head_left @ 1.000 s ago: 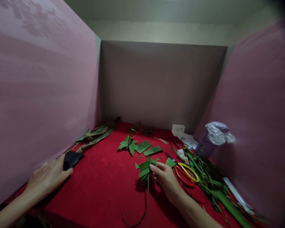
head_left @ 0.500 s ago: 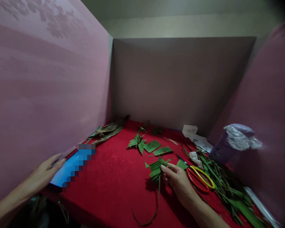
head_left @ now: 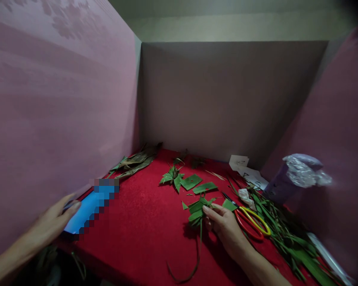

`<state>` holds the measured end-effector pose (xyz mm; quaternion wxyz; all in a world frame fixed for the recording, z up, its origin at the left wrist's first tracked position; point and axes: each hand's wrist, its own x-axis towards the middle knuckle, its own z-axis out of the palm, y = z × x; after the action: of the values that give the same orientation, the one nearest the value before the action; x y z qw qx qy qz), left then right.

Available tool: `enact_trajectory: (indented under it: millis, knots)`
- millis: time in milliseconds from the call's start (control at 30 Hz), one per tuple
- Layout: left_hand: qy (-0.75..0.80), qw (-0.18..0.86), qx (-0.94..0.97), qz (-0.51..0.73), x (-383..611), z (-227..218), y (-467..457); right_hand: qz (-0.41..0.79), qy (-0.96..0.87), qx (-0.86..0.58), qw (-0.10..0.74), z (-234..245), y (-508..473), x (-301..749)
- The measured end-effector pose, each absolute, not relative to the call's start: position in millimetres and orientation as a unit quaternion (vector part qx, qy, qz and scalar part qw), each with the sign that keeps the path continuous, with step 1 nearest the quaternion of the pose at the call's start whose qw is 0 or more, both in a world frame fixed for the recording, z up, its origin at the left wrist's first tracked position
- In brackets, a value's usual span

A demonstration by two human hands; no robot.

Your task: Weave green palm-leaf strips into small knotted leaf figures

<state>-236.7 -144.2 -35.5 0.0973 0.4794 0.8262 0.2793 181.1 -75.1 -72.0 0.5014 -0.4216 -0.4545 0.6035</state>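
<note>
My left hand (head_left: 57,214) is at the table's left edge, closed round the side of a phone (head_left: 89,208) with a bright blue screen, partly blurred out by blocks. The thumb lies along its edge; the other fingers are hidden behind. Between thumb and fingers, my right hand (head_left: 223,222) pinches a folded green leaf piece (head_left: 197,212), and a long thin stem trails from it over the red cloth. Right beside that hand lie scissors (head_left: 252,222) with one red and one yellow handle, blades pointing away to the left.
Behind the held piece lie cut leaf squares (head_left: 205,188) and a star-shaped leaf bundle (head_left: 173,176). Dry leaves (head_left: 140,161) rest at the left wall. Right of the scissors spreads a heap of green strips (head_left: 282,226), near a purple container (head_left: 282,184) with clear plastic and white papers (head_left: 252,176).
The camera view has shifted very slightly. Both hands keep the same hold, and nothing else has visibly moved.
</note>
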Motion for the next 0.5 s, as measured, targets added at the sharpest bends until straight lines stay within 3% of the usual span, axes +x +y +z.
enact_trajectory:
  millis: [500]
  knots:
    - [0.756, -0.070, 0.631, 0.156, -176.9, -8.1, -79.2, 0.602, -0.468, -0.407, 0.503, -80.6, -69.8, 182.1]
